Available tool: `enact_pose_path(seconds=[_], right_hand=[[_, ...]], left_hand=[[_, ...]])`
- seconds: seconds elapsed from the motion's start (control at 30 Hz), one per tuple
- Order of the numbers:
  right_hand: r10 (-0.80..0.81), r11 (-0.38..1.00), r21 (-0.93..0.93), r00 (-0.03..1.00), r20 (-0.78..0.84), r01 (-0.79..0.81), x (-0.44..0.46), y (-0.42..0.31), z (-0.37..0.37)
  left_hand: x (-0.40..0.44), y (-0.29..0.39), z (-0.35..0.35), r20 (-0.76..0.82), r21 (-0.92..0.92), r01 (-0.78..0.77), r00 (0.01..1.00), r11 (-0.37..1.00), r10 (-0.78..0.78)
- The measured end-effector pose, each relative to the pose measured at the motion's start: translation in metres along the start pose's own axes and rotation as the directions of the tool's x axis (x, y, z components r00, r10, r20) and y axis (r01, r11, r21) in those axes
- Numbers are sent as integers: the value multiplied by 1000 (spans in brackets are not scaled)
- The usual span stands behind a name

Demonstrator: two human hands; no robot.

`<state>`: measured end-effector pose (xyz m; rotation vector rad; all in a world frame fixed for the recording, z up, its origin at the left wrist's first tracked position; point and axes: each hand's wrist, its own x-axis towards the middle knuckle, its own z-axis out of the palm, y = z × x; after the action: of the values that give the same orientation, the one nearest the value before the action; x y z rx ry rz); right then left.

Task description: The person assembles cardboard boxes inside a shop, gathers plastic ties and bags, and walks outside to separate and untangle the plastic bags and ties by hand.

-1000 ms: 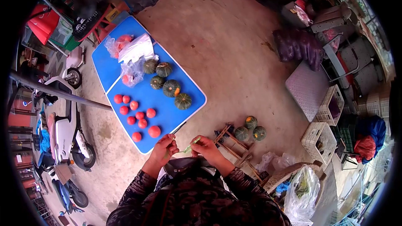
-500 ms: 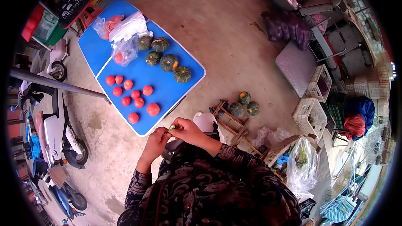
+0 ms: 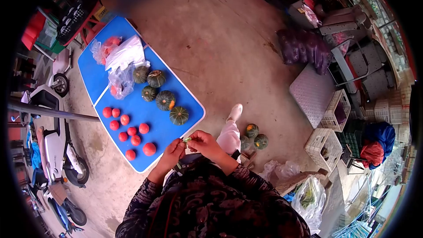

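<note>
In front of my body, both hands meet at the near edge of the blue table [image 3: 165, 158]. My left hand [image 3: 173, 153] is closed in a pinch at one side of a small green piece [image 3: 187, 140], too small to name. My right hand [image 3: 206, 144] pinches the same piece from the other side. Several red tomatoes [image 3: 135, 140] lie loose on the table close to my left hand. Beyond them, several dark green pumpkins [image 3: 165, 100] sit in a group, beside clear and white plastic bags [image 3: 125, 55], some with red tomatoes inside.
Green pumpkins [image 3: 261, 141] rest on the floor to the right of my outstretched leg [image 3: 230, 135]. White crates [image 3: 324, 149], a metal plate [image 3: 312, 92] and purple sacks [image 3: 304, 46] stand farther right. Parked scooters [image 3: 53, 128] and a grey pole [image 3: 53, 112] are on the left.
A white-shoed leg now stretches forward, and the wooden stool is mostly out of sight behind it. The table appears lower and farther left in view. Both hands still pinch the green piece.
</note>
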<state>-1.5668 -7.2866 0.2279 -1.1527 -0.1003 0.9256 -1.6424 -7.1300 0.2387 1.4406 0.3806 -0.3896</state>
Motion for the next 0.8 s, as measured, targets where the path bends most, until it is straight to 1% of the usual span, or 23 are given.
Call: enact_pose_path(seconds=[0.07, 0.1, 0.13, 0.17, 0.2, 0.23, 0.27, 0.3, 0.33, 0.4, 0.43, 0.5, 0.53, 0.57, 0.6, 0.67, 0.7, 0.77, 0.8], right_hand=[[35, 999, 3, 999, -3, -35, 27, -22, -56], [53, 999, 2, 999, 7, -53, 42, -34, -92], [69, 998, 1, 997, 22, -69, 59, -52, -126], [105, 991, -78, 994, -15, -106, 71, -72, -158], [124, 989, -81, 992, -18, -125, 80, -94, -186], [138, 986, -90, 990, -25, -140, 89, -117, -213], [156, 982, -103, 987, -36, -159, 96, -137, -238], [178, 979, -90, 983, -50, -182, 101, -154, -260], [191, 980, -54, 981, -31, -193, 108, -166, -280], [192, 981, 28, 981, -8, -192, 121, -190, -314], [224, 975, 22, 974, -45, -223, 127, -203, -327], [219, 974, -32, 972, -80, -222, 142, -235, -352], [219, 973, -58, 971, -96, -225, 149, -251, -363], [209, 972, -85, 973, -95, -217, 160, -257, -378], [210, 972, -83, 970, -123, -221, 168, -267, -390], [215, 969, -88, 964, -159, -231, 191, -290, -411], [231, 964, -88, 955, -185, -250, 204, -301, -420], [269, 951, -86, 934, -236, -296, 230, -321, -437], [287, 942, -104, 929, -234, -318, 244, -331, -444]], left_hand=[[63, 10, 21, 5, -24, 43, 999, 999, -43], [97, 25, 34, 46, -127, 117, 993, 985, -112], [132, 38, 50, 58, -120, 119, 992, 986, -112], [162, 52, 65, 73, -106, 136, 989, 985, -128], [191, 65, 79, 93, -90, 151, 985, 984, -143], [219, 71, 95, 86, -20, 141, 987, 990, -139], [245, 78, 109, 69, 214, 81, 993, 973, -98], [265, 102, 124, 105, 275, 61, 990, 959, -93], [286, 125, 135, 144, 338, 28, 986, 941, -81], [322, 142, 151, 124, 276, 31, 990, 961, -68], [342, 149, 159, 131, 251, 21, 990, 968, -56], [378, 152, 168, 73, 127, 48, 996, 991, -58], [394, 156, 173, 43, 63, 64, 997, 996, -66], [407, 159, 174, 12, -7, 113, 994, 994, -113], [422, 164, 176, -4, -50, 112, 994, 992, -112], [452, 172, 168, -57, -143, 101, 992, 985, -110], [467, 179, 163, -67, -217, 107, 990, 970, -124], [499, 192, 151, -131, -289, 95, 982, 953, -138], [517, 198, 145, -162, -325, 88, 976, 942, -147]])
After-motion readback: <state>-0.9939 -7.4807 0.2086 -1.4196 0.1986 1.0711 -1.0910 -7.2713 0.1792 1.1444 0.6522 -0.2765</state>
